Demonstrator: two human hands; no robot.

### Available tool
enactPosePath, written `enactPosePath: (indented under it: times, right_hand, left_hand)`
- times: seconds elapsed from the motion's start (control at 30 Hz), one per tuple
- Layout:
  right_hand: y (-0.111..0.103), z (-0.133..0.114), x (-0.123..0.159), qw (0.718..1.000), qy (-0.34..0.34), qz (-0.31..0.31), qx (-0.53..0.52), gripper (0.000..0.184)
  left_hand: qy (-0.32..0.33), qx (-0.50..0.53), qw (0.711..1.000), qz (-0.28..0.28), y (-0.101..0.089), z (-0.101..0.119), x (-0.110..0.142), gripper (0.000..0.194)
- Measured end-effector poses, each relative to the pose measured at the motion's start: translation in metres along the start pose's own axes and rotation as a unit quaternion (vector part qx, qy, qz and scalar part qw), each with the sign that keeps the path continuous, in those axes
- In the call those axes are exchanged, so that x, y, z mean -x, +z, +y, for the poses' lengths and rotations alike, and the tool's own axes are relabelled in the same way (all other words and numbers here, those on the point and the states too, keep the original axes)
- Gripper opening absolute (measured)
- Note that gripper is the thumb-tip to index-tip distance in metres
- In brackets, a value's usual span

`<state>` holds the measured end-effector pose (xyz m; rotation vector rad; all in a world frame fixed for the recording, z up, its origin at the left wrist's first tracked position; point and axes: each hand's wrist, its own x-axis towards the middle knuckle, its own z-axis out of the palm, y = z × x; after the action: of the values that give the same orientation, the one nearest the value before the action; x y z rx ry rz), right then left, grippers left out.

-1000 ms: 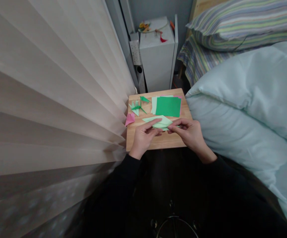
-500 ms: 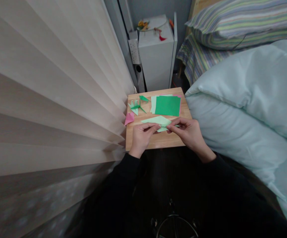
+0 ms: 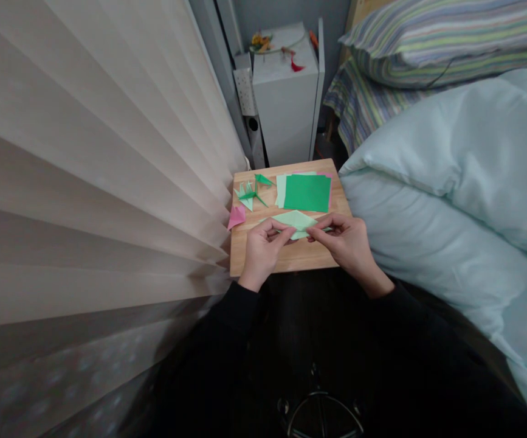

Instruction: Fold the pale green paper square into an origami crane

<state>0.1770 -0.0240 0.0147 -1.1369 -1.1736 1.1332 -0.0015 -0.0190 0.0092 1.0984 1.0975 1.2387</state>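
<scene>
A pale green sheet of origami paper (image 3: 296, 219), folded into a long pointed shape, is held just over the small wooden table (image 3: 299, 260). My left hand (image 3: 265, 245) pinches its left side between thumb and fingers. On the right side, my right hand (image 3: 346, 240) grips it the same way, thumb close to the other thumb. Parts of the folds are hidden behind my fingers. Beyond the hands lies a stack of paper with a dark green sheet (image 3: 307, 193) on top and pale green and pink edges showing. Folded green paper cranes (image 3: 247, 194) sit at the table's back left.
A pink folded paper piece (image 3: 236, 216) lies at the table's left edge by the pleated curtain (image 3: 154, 158). Behind stands a white cabinet (image 3: 285, 109) with small ornaments on top. The bed's pale blue quilt (image 3: 431, 213) borders the right side.
My left hand has shifted slightly right and its thumb has moved along the folded paper. The right hand stays almost in place, still pinching. The view has tilted very slightly.
</scene>
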Motion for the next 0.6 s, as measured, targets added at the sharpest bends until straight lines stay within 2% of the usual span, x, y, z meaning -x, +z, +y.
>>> enactPosePath:
  times: [0.13, 0.6]
  right_hand:
    - [-0.0010, 0.0014, -0.0006, 1.000, 0.001, 0.001, -0.003, 0.031]
    - [0.0000, -0.0007, -0.0009, 0.999, 0.035, 0.004, -0.019, 0.031]
  left_hand:
    - [-0.012, 0.009, 1.000, -0.009, -0.0009, 0.0003, -0.0004, 0.034]
    - [0.016, -0.036, 0.999, 0.016, -0.0004, 0.0030, -0.0010, 0.039]
